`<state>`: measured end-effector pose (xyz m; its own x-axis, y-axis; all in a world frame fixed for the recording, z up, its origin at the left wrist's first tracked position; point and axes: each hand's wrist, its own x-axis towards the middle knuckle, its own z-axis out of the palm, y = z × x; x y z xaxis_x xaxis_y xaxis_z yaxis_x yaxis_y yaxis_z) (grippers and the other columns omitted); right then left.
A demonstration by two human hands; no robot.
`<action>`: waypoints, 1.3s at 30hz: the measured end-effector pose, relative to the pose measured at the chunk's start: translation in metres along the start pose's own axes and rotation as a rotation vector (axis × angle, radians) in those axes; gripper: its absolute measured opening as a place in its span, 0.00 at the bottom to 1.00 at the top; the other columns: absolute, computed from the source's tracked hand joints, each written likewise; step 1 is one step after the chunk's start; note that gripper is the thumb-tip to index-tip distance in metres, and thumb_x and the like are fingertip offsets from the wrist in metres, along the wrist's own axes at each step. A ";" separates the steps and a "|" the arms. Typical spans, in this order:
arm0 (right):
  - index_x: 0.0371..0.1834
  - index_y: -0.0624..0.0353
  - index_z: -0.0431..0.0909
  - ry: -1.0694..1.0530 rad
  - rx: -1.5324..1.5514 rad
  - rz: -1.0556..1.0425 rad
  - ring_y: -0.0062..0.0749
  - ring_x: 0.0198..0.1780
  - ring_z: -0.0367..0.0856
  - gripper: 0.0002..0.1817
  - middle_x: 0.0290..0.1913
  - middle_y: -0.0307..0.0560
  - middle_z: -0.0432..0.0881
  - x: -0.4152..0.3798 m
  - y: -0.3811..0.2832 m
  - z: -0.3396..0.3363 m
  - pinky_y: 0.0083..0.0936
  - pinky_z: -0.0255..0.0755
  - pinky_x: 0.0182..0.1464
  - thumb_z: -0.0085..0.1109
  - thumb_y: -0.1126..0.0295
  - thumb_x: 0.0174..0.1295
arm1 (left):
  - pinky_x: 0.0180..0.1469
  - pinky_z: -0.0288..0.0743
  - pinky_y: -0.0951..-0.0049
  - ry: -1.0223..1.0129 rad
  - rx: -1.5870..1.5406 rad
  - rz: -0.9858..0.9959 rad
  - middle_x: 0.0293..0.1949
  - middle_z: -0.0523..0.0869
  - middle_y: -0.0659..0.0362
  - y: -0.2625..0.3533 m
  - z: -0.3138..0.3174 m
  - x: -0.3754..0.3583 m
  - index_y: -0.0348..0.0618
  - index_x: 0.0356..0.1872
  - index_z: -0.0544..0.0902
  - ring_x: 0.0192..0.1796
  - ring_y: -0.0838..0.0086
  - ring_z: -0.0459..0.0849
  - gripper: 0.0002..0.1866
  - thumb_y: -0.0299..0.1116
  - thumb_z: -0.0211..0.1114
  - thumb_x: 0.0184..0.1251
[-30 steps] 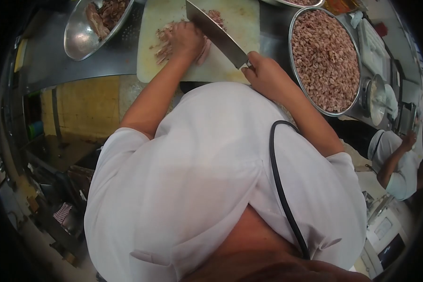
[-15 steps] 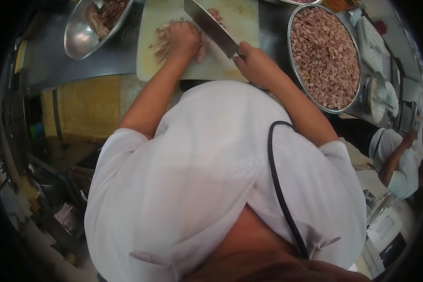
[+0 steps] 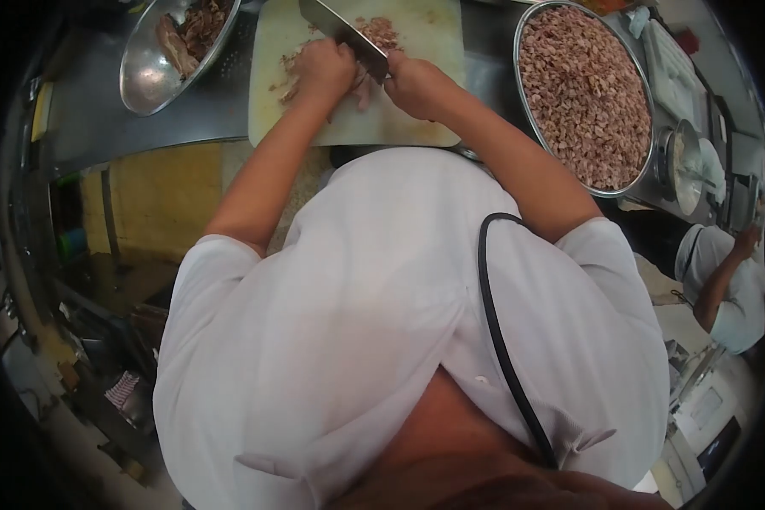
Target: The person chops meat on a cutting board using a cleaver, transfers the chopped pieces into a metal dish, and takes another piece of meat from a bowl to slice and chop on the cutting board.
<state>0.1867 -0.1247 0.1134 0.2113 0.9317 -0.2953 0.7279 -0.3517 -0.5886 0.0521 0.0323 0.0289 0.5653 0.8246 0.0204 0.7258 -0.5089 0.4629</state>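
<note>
My right hand is closed round the handle of a broad-bladed kitchen knife. Its blade angles up and to the left, close beside my left hand. That left hand is curled down onto pieces of meat, and its fingertips are mostly hidden. Under both hands lies a pale cutting board. Small chopped bits of meat sit beyond the blade, and more scraps lie left of my left hand.
At the left, a metal bowl holds larger meat pieces. A big metal-rimmed container full of chopped meat stands at the right, with a pan beyond. Another person is at the far right.
My right hand and the knife have moved left, bringing the blade nearer my left hand. More chopped bits show behind the blade. My left hand has shifted only slightly.
</note>
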 end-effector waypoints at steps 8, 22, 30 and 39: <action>0.56 0.67 0.74 0.001 0.006 0.032 0.63 0.47 0.86 0.18 0.44 0.70 0.86 -0.031 0.030 -0.014 0.49 0.79 0.51 0.54 0.64 0.69 | 0.72 0.58 0.36 -0.014 0.270 0.251 0.67 0.77 0.39 -0.011 -0.035 -0.016 0.38 0.69 0.75 0.75 0.47 0.68 0.47 0.69 0.64 0.60; 0.49 0.67 0.73 0.042 -0.135 -0.119 0.64 0.45 0.87 0.12 0.40 0.67 0.87 -0.059 0.024 0.009 0.54 0.78 0.49 0.48 0.75 0.65 | 0.76 0.52 0.36 0.028 0.349 0.099 0.73 0.68 0.42 -0.001 -0.013 -0.051 0.38 0.79 0.61 0.77 0.46 0.62 0.67 0.72 0.75 0.39; 0.51 0.67 0.72 0.096 -0.137 -0.116 0.66 0.45 0.86 0.13 0.41 0.69 0.86 -0.051 0.027 0.014 0.55 0.77 0.50 0.46 0.75 0.65 | 0.76 0.61 0.49 -0.136 0.291 0.270 0.70 0.74 0.40 -0.030 -0.026 -0.029 0.39 0.78 0.65 0.73 0.45 0.70 0.55 0.61 0.74 0.53; 0.53 0.66 0.78 0.156 -0.146 0.002 0.67 0.45 0.86 0.16 0.40 0.71 0.86 -0.029 0.014 0.022 0.55 0.77 0.51 0.50 0.69 0.68 | 0.79 0.52 0.43 -0.180 0.195 0.149 0.75 0.68 0.43 -0.007 -0.037 -0.051 0.43 0.80 0.61 0.78 0.44 0.62 0.58 0.60 0.75 0.50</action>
<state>0.1768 -0.1583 0.0972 0.3030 0.9378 -0.1693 0.8118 -0.3471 -0.4696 0.0039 0.0025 0.0573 0.7189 0.6893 -0.0899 0.6814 -0.6732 0.2874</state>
